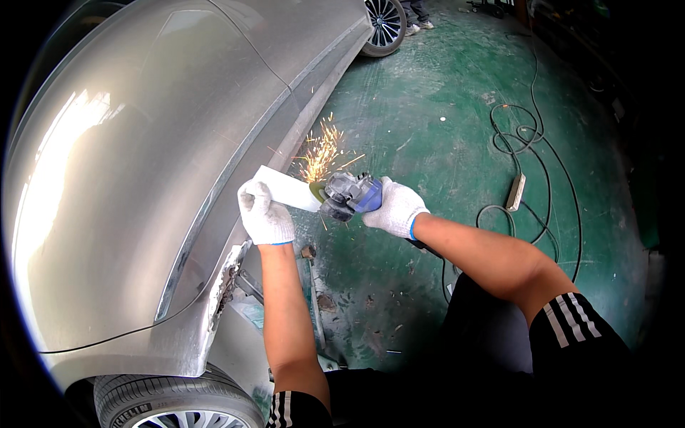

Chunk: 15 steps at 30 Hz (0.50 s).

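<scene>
My left hand (264, 214), in a white knit glove, is closed on the end of a flat white metal piece (287, 188) beside the car's sill. In my right hand (396, 207), gloved the same way, is a blue and grey angle grinder (351, 195), its fingers wrapped round the body. The grinder's greenish disc (318, 191) meets the right end of the metal piece. Orange sparks (322, 151) fly up and away from that contact. Below my left hand, the car's lower sill (227, 279) has a ragged, cut-open edge with rusty metal showing.
The silver-beige car (164, 157) fills the left, with a rear tyre (171, 396) near and a front wheel (384, 27) far. A hammer-like tool (311, 285) lies on the green floor (428, 128). Cables and a power strip (515, 192) lie right. Another person's feet (419, 27) show behind.
</scene>
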Tool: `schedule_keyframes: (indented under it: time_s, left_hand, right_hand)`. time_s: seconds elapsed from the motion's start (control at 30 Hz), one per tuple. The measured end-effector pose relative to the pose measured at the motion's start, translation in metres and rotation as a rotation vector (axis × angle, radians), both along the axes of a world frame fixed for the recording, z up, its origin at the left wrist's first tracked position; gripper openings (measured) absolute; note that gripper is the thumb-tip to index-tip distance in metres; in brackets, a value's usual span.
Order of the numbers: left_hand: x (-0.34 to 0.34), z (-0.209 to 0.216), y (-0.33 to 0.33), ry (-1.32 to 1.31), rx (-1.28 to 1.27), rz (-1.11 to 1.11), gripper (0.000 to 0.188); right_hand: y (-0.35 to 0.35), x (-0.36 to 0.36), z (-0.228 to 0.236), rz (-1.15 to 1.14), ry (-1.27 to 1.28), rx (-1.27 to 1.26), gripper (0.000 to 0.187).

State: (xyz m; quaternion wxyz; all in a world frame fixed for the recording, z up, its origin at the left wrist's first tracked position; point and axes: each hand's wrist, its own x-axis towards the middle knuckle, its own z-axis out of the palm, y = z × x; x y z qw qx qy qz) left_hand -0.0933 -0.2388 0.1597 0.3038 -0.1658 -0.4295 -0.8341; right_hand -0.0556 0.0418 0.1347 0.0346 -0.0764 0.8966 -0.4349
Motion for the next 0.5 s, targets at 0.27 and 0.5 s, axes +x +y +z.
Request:
schedule_keyframes:
  time_s: [0.27, 0.5]
  left_hand:
    - [0.001, 0.001, 0.005, -0.006, -0.008, -0.001, 0.018]
    - [0.002, 0.003, 0.011, -0.010, -0.010, 0.002, 0.019]
  right_hand:
    - [0.000, -0.003, -0.004, -0.010, 0.003, 0.001, 0.064]
    - [0.000, -0.002, -0.002, -0.005, -0.008, -0.025, 0.064]
